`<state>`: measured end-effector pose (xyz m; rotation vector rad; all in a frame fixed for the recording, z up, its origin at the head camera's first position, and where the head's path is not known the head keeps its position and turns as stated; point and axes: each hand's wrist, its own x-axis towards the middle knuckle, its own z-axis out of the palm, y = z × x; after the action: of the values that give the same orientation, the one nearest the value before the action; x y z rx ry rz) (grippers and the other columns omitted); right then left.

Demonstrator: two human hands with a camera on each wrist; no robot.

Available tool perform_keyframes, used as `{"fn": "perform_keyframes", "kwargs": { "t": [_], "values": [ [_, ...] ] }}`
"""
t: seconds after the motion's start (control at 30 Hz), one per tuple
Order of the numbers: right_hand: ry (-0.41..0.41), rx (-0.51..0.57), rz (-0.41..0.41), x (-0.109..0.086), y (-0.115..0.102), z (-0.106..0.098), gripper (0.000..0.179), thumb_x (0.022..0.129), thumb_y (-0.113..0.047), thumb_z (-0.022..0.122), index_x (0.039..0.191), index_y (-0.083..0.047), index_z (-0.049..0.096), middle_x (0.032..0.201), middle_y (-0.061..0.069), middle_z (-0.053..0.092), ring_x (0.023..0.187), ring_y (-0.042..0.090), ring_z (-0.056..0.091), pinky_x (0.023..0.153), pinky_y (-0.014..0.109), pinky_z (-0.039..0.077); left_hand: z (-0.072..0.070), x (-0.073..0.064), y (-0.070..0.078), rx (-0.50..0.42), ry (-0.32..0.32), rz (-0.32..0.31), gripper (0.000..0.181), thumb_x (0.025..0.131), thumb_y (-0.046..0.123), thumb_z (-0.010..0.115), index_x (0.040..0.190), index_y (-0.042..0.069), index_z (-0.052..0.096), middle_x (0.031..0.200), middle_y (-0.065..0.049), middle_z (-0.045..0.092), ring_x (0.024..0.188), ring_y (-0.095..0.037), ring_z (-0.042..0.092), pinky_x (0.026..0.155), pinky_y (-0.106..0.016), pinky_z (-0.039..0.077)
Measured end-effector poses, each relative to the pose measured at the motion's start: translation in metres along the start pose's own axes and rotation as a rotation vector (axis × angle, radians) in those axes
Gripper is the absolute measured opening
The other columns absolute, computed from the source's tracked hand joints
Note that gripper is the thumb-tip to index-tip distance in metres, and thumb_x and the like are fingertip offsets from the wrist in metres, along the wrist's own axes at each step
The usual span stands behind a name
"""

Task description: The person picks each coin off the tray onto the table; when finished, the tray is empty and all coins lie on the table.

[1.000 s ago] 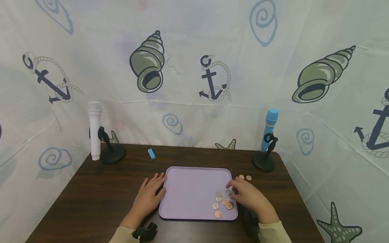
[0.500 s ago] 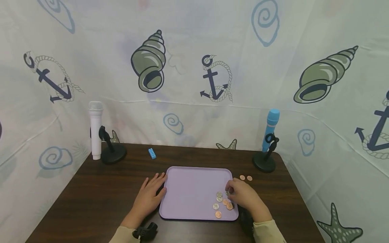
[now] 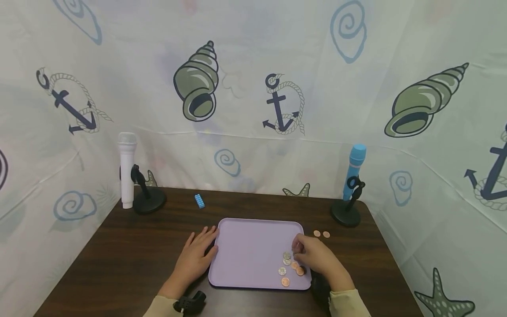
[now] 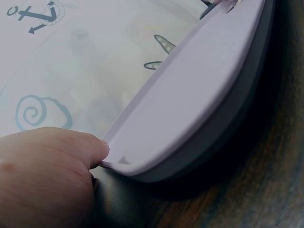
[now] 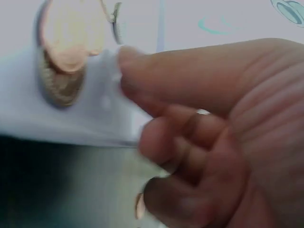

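Observation:
My left hand [image 3: 195, 256] lies at the left side of a lilac tray [image 3: 245, 251], fingers stretched out. In the left wrist view its thumb [image 4: 97, 149] touches the tray's rim. Over the tray's right edge, my right hand [image 3: 314, 253] has curled fingers, with thumb and forefinger pinched together on a silver coin mostly hidden by them. Below that hand, several coins lie in the tray, among them a silver coin [image 3: 282, 271] and a copper coin [image 3: 285, 281]. Close up in the right wrist view, a copper coin [image 5: 71, 33] overlaps a darker coin [image 5: 64, 90].
Two copper coins, one being the outer coin [image 3: 326, 234], lie on the table beyond the right hand. A blue toy brick [image 3: 200, 201] sits behind the tray. A white microphone [image 3: 127, 171] stands back left, a blue microphone [image 3: 354, 169] back right, each by a black stand.
The right hand's thumb and fingers have closed at the silver coin near the tray's right edge, and that coin no longer shows there. The left hand keeps its place.

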<state>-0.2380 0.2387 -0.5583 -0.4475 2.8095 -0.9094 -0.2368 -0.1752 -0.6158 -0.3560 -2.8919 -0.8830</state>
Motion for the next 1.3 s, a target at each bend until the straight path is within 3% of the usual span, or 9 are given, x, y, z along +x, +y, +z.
{"fn": "perform_keyframes", "kwargs": {
  "t": [0.2, 0.37, 0.53, 0.7, 0.77, 0.9, 0.97, 1.13, 1.3],
  "values": [
    [0.144, 0.124, -0.041, 0.002, 0.014, -0.001, 0.012, 0.097, -0.015, 0.084, 0.096, -0.022, 0.073, 0.086, -0.006, 0.064, 0.078, 0.010, 0.058, 0.065, 0.023, 0.054, 0.001, 0.001, -0.001, 0.009, -0.005, -0.006, 0.060, 0.109, 0.037, 0.065, 0.166, 0.024, 0.049, 0.174, -0.001, 0.044, 0.167, -0.034, 0.033, 0.136, -0.067, 0.009],
    [0.304, 0.279, 0.050, -0.002, 0.041, -0.016, 0.008, 0.101, -0.028, 0.080, 0.105, -0.024, 0.073, 0.087, 0.001, 0.066, 0.074, 0.017, 0.059, 0.062, 0.026, 0.053, 0.007, -0.002, 0.001, 0.000, 0.013, -0.006, 0.059, 0.108, 0.035, 0.066, 0.165, 0.023, 0.051, 0.173, -0.002, 0.047, 0.165, -0.035, 0.036, 0.135, -0.069, 0.011],
    [0.424, 0.613, 0.147, -0.016, 0.083, -0.025, 0.027, 0.107, -0.029, 0.072, 0.119, -0.004, 0.070, 0.099, 0.012, 0.074, 0.068, 0.015, 0.056, 0.058, 0.025, 0.051, 0.009, -0.005, 0.006, -0.009, 0.009, -0.015, 0.059, 0.109, 0.036, 0.065, 0.164, 0.023, 0.051, 0.173, -0.002, 0.047, 0.165, -0.036, 0.036, 0.135, -0.070, 0.011],
    [0.591, 0.887, 0.182, -0.024, 0.106, -0.025, 0.037, 0.108, -0.025, 0.070, 0.124, 0.008, 0.062, 0.094, 0.003, 0.071, 0.062, 0.009, 0.050, 0.051, 0.023, 0.042, 0.003, -0.003, 0.005, 0.017, 0.003, -0.007, 0.059, 0.109, 0.035, 0.065, 0.165, 0.022, 0.050, 0.173, -0.003, 0.046, 0.166, -0.036, 0.034, 0.135, -0.070, 0.011],
    [0.673, 0.895, 0.204, -0.023, 0.107, -0.026, 0.036, 0.107, -0.025, 0.071, 0.122, 0.007, 0.063, 0.090, 0.000, 0.068, 0.062, 0.008, 0.051, 0.050, 0.023, 0.042, 0.002, -0.002, 0.004, 0.030, 0.000, -0.004, 0.060, 0.110, 0.036, 0.064, 0.166, 0.023, 0.049, 0.174, -0.002, 0.044, 0.167, -0.035, 0.033, 0.135, -0.070, 0.010],
    [0.777, 0.803, 0.256, -0.021, 0.107, -0.028, 0.032, 0.106, -0.023, 0.074, 0.122, 0.004, 0.067, 0.086, -0.005, 0.065, 0.062, 0.009, 0.053, 0.051, 0.022, 0.045, 0.004, -0.001, 0.001, 0.025, 0.012, -0.003, 0.060, 0.109, 0.036, 0.065, 0.166, 0.024, 0.049, 0.173, -0.002, 0.045, 0.166, -0.034, 0.034, 0.136, -0.069, 0.011],
    [0.804, 0.750, 0.274, -0.020, 0.109, -0.026, 0.030, 0.106, -0.022, 0.074, 0.122, 0.002, 0.069, 0.085, -0.008, 0.063, 0.063, 0.010, 0.056, 0.052, 0.022, 0.048, 0.005, -0.002, 0.001, 0.023, 0.018, -0.001, 0.060, 0.109, 0.036, 0.065, 0.165, 0.023, 0.050, 0.173, -0.002, 0.046, 0.166, -0.034, 0.035, 0.135, -0.069, 0.012],
    [0.866, 0.753, 0.311, -0.018, 0.112, -0.024, 0.027, 0.106, -0.020, 0.074, 0.121, 0.002, 0.070, 0.085, -0.010, 0.061, 0.063, 0.008, 0.057, 0.052, 0.019, 0.049, 0.004, -0.002, 0.001, 0.022, 0.014, -0.004, 0.060, 0.109, 0.035, 0.065, 0.166, 0.023, 0.050, 0.173, -0.002, 0.046, 0.166, -0.035, 0.035, 0.135, -0.069, 0.011],
    [0.861, 0.746, 0.327, -0.019, 0.112, -0.025, 0.027, 0.105, -0.023, 0.075, 0.118, 0.000, 0.071, 0.088, -0.006, 0.067, 0.062, 0.008, 0.060, 0.050, 0.020, 0.048, 0.002, -0.002, 0.003, 0.020, 0.011, -0.007, 0.061, 0.109, 0.037, 0.065, 0.166, 0.024, 0.048, 0.174, -0.002, 0.045, 0.166, -0.034, 0.034, 0.136, -0.069, 0.011]
  ]
}}
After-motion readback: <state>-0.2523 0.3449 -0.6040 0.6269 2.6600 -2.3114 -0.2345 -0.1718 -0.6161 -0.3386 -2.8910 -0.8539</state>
